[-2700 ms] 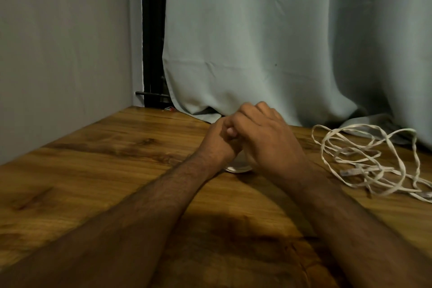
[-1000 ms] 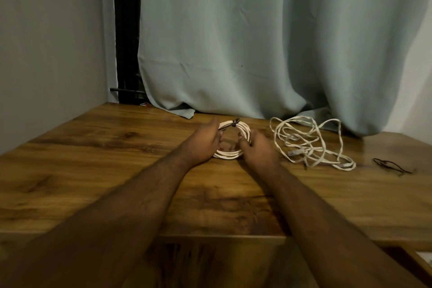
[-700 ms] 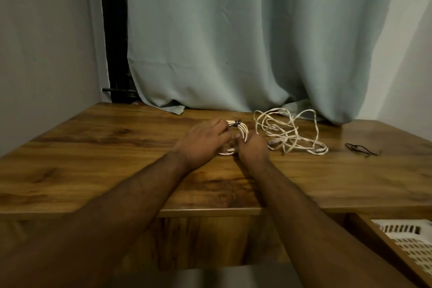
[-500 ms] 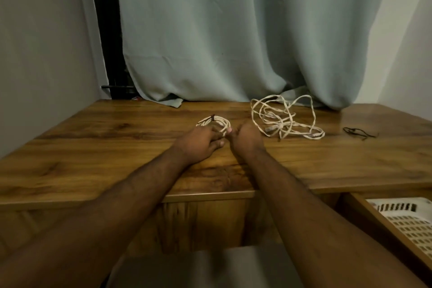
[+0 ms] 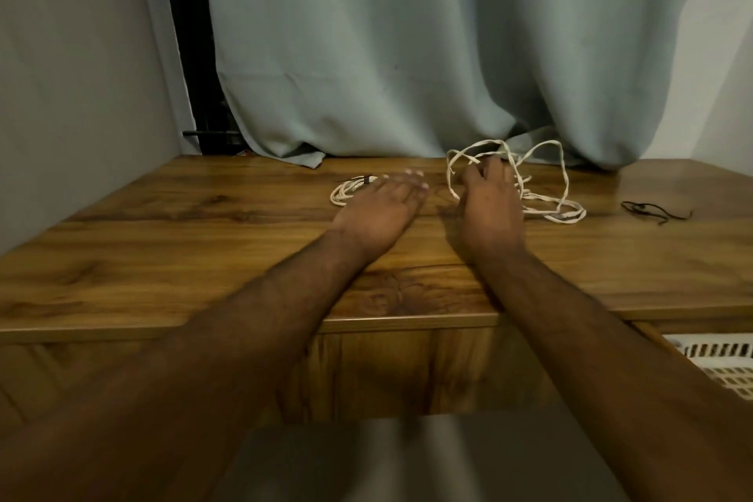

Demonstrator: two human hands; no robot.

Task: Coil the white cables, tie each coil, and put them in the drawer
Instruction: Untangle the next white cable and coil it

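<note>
From the head camera, your left hand (image 5: 383, 208) lies palm down over the wooden table (image 5: 171, 257), its fingers (image 5: 407, 185) stretched forward and loosely spread, gripping nothing. Just beyond and to the left of it rests the coiled white cable (image 5: 346, 192), flat on the table, with a dark tie (image 5: 366, 179) wrapped around its far side; your hand covers the coil's right part, and whether it touches the coil cannot be told. Your right hand (image 5: 491, 204) reaches into the loose white cable (image 5: 546, 192), which sprawls in tangled loops near the curtain (image 5: 407, 45). Its fingers (image 5: 495, 169) are slightly curled among the loops, and one strand runs over or beside the fingertips; whether they actually pinch it cannot be told. To the right, well apart from the tangle, a thin black tie (image 5: 652, 210) lies on the table. At the lower right, below the table edge, the corner of a white slotted basket (image 5: 725, 363) shows inside what looks like an open drawer (image 5: 652, 332).
</note>
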